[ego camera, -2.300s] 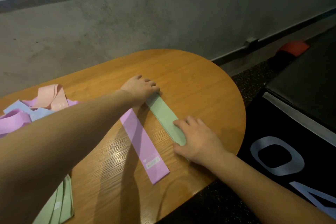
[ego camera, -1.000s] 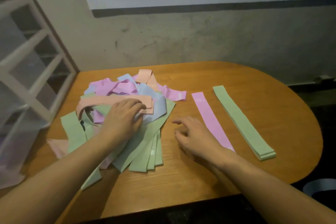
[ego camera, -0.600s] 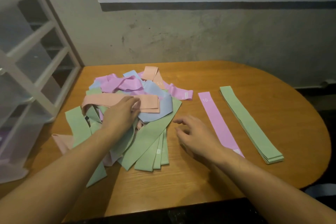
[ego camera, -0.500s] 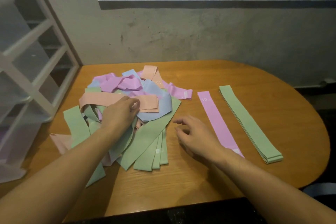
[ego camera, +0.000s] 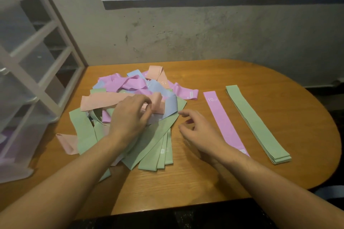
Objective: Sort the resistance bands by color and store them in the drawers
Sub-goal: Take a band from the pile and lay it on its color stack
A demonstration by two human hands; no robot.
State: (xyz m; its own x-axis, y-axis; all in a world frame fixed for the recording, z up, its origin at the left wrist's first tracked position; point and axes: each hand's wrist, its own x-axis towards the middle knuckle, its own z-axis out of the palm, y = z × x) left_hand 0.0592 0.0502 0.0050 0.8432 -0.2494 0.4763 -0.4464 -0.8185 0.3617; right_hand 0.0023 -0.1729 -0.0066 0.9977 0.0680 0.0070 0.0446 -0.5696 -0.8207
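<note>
Left hand: the left hand (ego camera: pixel 130 117) sits on the heap in the middle of the frame, thumb and fingers pinching the right end of the peach band (ego camera: pixel 104 100); half a second ago that end lay flat, now it is folded up off the heap.
Right hand: the right hand (ego camera: pixel 200 134) hovers just right of the heap, fingers loosely curled and holding nothing, placed as it was before.
Heap: the mixed heap of bands (ego camera: pixel 130 113) in green, purple, blue and peach lies left of centre on the counter (ego camera: pixel 204 182), unchanged apart from the peach end.
Sorted bands: the purple band (ego camera: pixel 222 120) lies flat and alone right of the heap; the green stack (ego camera: pixel 257 124) lies just beside it further right, apart from it. Neither has moved.
Drawers: the drawer unit (ego camera: pixel 28 61) stands at the left edge of the frame, against the counter's left end.
Edges: green bands fan toward the near edge but stop short of it; the green stack ends short of the rounded right edge.
Open room: bare counter along the near edge, behind the sorted bands, and at the rounded right end.
</note>
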